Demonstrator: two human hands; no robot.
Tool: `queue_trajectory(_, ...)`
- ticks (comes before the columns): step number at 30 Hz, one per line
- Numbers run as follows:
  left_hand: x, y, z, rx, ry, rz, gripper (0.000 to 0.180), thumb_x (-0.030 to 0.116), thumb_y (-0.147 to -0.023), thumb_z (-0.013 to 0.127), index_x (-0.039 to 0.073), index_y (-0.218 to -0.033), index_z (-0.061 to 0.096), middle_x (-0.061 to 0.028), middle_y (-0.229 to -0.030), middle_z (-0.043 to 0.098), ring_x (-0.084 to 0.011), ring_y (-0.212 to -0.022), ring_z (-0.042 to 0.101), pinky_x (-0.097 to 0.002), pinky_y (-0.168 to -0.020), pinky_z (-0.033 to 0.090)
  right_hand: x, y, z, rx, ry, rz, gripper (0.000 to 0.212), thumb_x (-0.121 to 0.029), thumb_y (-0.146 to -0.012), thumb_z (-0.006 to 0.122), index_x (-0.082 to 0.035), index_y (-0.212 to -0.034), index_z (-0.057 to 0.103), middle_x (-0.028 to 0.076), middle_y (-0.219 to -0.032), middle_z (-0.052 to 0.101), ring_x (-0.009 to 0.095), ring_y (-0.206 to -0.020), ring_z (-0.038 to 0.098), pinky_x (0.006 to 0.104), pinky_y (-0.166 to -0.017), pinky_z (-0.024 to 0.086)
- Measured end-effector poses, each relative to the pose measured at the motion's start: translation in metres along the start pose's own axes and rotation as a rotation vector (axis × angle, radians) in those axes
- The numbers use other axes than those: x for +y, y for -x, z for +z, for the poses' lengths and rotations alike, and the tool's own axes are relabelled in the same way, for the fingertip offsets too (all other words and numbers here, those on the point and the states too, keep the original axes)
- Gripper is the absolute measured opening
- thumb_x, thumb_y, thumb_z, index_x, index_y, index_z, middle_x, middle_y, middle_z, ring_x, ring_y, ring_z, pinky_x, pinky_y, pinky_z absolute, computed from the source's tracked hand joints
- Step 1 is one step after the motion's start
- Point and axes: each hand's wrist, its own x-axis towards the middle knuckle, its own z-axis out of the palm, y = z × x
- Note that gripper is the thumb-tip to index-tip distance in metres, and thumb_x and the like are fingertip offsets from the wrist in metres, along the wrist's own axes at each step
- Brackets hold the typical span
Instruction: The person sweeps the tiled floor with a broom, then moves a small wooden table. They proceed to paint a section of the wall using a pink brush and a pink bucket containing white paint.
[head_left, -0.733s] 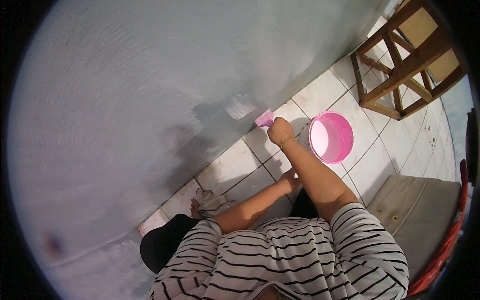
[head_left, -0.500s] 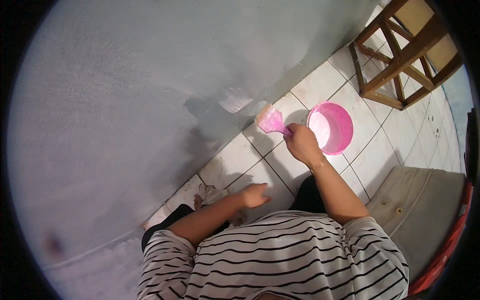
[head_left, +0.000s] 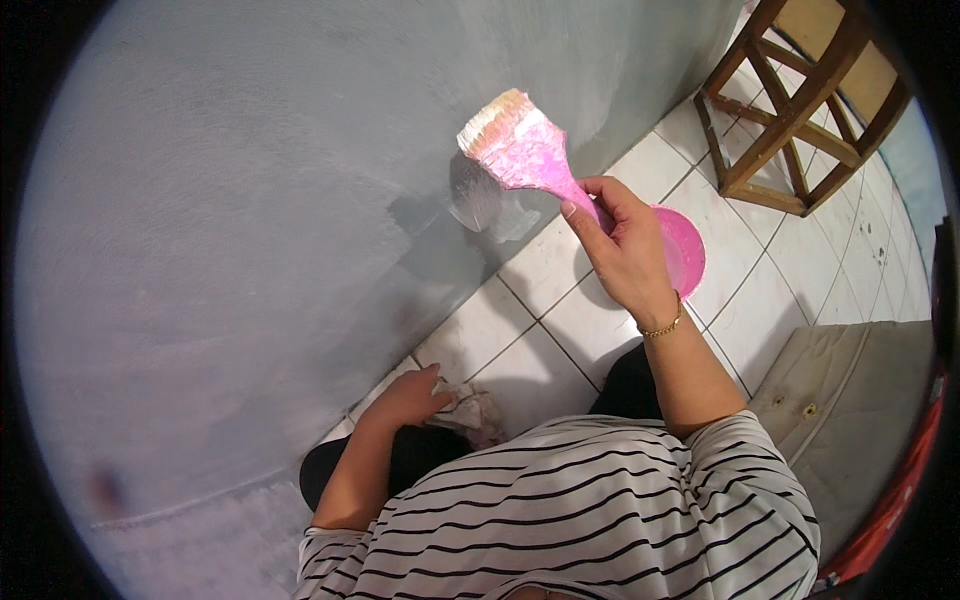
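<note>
A pink paintbrush (head_left: 525,150), its pale bristles pointing up toward the grey wall (head_left: 250,200), sits in the right hand (head_left: 625,250), whose fingers (head_left: 585,215) wrap closed around the handle while the brush head stands clear above them. The left hand (head_left: 405,398) rests low by the wall's foot, fingers curled loosely on a crumpled rag (head_left: 470,412) on the white tiled floor (head_left: 545,265), with a pink bowl (head_left: 685,250) just behind the right hand.

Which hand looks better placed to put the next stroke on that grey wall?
The right hand, probably. It grips the pink paintbrush with the bristles raised close to the wall, near a pale patch. The left hand is low by the floor tiles, resting on a crumpled rag.
</note>
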Motion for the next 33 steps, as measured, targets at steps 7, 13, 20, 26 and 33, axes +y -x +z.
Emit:
queue_trajectory(7, 0.011, -0.015, -0.014, -0.05, 0.066, 0.055, 0.061, 0.039, -0.08, 0.057, -0.003, -0.121, 0.042, -0.0224, -0.112, 0.054, -0.0341, -0.101, 0.054, -0.0375, -0.085, 0.043, 0.114, 0.017, 0.075, 0.068, 0.154, 0.067, 0.027, -0.026, -0.083, 0.054, -0.007, -0.101, 0.058, 0.019, -0.079, 0.06, 0.033, -0.07, 0.059, 0.0368, -0.063, 0.046)
queue_trajectory(13, -0.001, -0.024, -0.009, -0.099, -0.021, 0.029, 0.057, 0.037, -0.08, 0.057, -0.003, -0.118, 0.045, -0.0228, -0.111, 0.054, -0.0346, -0.1, 0.054, -0.0375, -0.084, 0.043, 0.205, 0.045, 0.093, -0.23, 0.578, 0.391, 0.027, -0.028, -0.082, 0.052, -0.003, -0.089, 0.06, 0.02, -0.078, 0.061, 0.037, -0.076, 0.058, 0.0443, -0.068, 0.045)
queue_trajectory(20, -0.009, -0.031, -0.004, -0.035, 0.036, 0.011, 0.056, 0.036, -0.08, 0.057, -0.003, -0.118, 0.045, -0.0219, -0.113, 0.053, -0.0343, -0.103, 0.052, -0.038, -0.085, 0.042, 0.051, -0.013, 0.045, -0.299, 0.623, 0.164, 0.027, -0.027, -0.082, 0.054, -0.002, -0.09, 0.061, 0.018, -0.078, 0.061, 0.035, -0.074, 0.058, 0.0413, -0.067, 0.045)
queue_trajectory(26, 0.008, -0.016, -0.018, -0.063, 0.003, -0.031, 0.055, 0.034, -0.08, 0.057, -0.003, -0.118, 0.045, -0.0215, -0.113, 0.053, -0.0338, -0.101, 0.053, -0.0386, -0.086, 0.042, -0.074, -0.005, -0.015, 0.092, 0.086, -0.143, 0.025, -0.023, -0.084, 0.053, -0.004, -0.097, 0.061, 0.017, -0.07, 0.059, 0.03, -0.062, 0.057, 0.0323, -0.058, 0.044)
queue_trajectory(33, 0.002, -0.011, -0.019, -0.036, 0.0, 0.009, 0.052, 0.033, -0.079, 0.057, -0.003, -0.115, 0.046, -0.0233, -0.111, 0.052, -0.0357, -0.092, 0.057, -0.0388, -0.084, 0.042, 0.065, 0.009, 0.072, 0.078, 0.181, -0.068, 0.026, -0.021, -0.086, 0.053, -0.002, -0.103, 0.057, 0.017, -0.075, 0.059, 0.024, -0.063, 0.057, 0.0318, -0.059, 0.045)
